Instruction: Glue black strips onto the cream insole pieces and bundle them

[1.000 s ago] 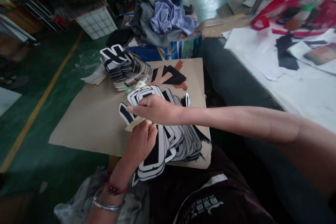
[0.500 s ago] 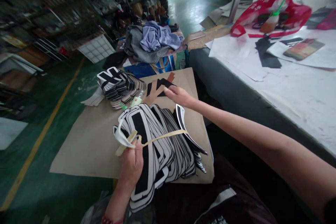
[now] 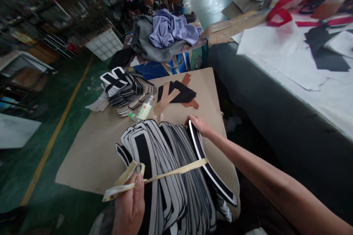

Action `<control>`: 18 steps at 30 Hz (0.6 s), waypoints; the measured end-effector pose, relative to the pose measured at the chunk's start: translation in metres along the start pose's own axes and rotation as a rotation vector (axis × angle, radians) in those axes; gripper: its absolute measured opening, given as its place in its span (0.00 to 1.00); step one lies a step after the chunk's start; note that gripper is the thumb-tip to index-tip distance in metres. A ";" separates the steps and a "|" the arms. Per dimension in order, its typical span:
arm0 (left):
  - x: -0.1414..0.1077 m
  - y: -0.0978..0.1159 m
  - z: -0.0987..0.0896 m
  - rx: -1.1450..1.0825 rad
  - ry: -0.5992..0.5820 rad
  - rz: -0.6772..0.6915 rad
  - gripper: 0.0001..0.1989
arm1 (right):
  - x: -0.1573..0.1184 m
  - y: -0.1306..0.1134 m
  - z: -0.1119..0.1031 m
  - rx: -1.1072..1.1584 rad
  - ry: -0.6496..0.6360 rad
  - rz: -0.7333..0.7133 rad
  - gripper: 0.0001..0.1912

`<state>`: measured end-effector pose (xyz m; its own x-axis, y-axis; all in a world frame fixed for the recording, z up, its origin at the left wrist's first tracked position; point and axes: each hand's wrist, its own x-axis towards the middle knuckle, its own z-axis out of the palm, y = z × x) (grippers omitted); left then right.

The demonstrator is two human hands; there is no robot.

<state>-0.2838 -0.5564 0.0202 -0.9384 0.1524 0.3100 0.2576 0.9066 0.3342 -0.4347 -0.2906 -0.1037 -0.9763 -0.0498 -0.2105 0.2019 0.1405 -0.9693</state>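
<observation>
A long row of black-and-white cut pieces (image 3: 171,176), standing on edge and pressed together, lies on the brown cardboard. A pale yellow strap (image 3: 176,170) runs across them. My left hand (image 3: 131,200) is closed on the strap at the near left, its loose end looping out past the fingers. At the row's right side, a curved outer piece (image 3: 209,165) leans away from the others. My right hand (image 3: 199,125) grips the far end of that piece, its fingertips partly hidden behind the edge.
Behind the row are another tied stack (image 3: 121,88), a clear bottle (image 3: 145,110) lying down, and black and brown strips (image 3: 179,93). The cardboard (image 3: 88,158) carries all these. A grey-sided table (image 3: 248,80) borders the right; clothes (image 3: 171,31) lie beyond.
My right hand has come back from the strips to the outer piece's far end. My left hand has moved lower with the strap, whose loose end now hangs left. The view has shifted.
</observation>
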 end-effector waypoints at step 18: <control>-0.019 0.011 0.007 0.338 0.173 0.224 0.13 | -0.018 -0.017 -0.006 -0.261 0.107 -0.169 0.16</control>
<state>-0.2646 -0.5463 0.0117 -0.8080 0.3179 0.4960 0.3337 0.9408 -0.0594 -0.4207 -0.2863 -0.0821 -0.9997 0.0081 -0.0211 0.0226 0.3888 -0.9210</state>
